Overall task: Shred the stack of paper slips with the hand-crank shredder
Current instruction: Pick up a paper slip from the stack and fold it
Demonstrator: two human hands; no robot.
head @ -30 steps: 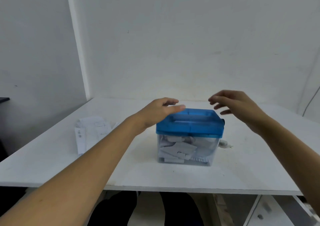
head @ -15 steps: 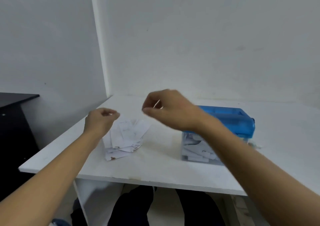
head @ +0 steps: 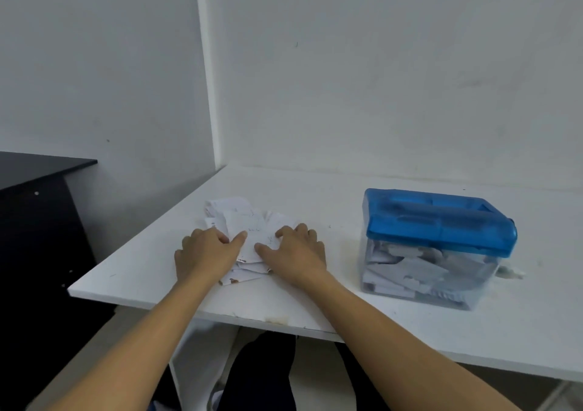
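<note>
A loose stack of white paper slips (head: 242, 218) lies on the white table (head: 315, 196), near its left front corner. My left hand (head: 206, 252) holds the stack's left side with bent fingers, its thumb lying on the top slip. My right hand (head: 298, 252) holds the right side the same way, thumb pointing toward the left one. The hand-crank shredder (head: 438, 221) stands apart to the right. It has a blue lid on a clear bin (head: 422, 281) holding paper pieces. Its crank is hidden behind the right end.
White walls meet in a corner behind the table. A black cabinet (head: 38, 221) stands to the left of the table's edge. Small paper scraps (head: 509, 272) lie by the shredder's right side. My legs show under the table's front edge.
Both hands left the shredder lid, swung left and came down onto the paper slips. The view turned left, so the shredder now sits at the right.
</note>
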